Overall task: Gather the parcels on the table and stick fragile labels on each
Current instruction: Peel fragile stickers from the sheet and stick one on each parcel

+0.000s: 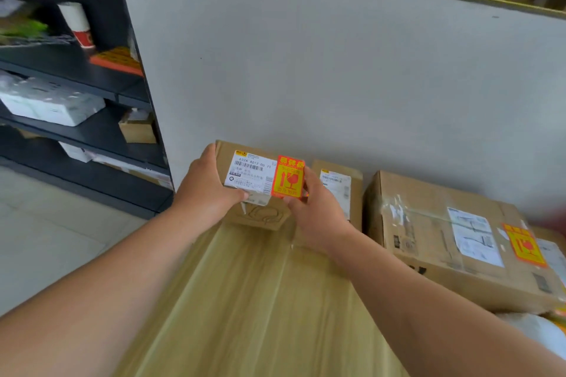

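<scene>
Just beyond the right hand (pixel 315 211) stands a second small box (pixel 340 187), and further to its right a large carton (pixel 453 242) bearing its own orange sticker (pixel 524 245), both against the grey wall (pixel 337 70). Left of the left hand (pixel 208 190) runs dark shelving (pixel 76 86) with packages. Between the two hands sits the small parcel (pixel 254 184) at the far end of the wooden tabletop (pixel 260 300), its long axis running left to right, white shipping label (pixel 249 174) up. Both hands clasp its ends, the right thumb pressing the upright fragile label (pixel 288 177) on top.
</scene>
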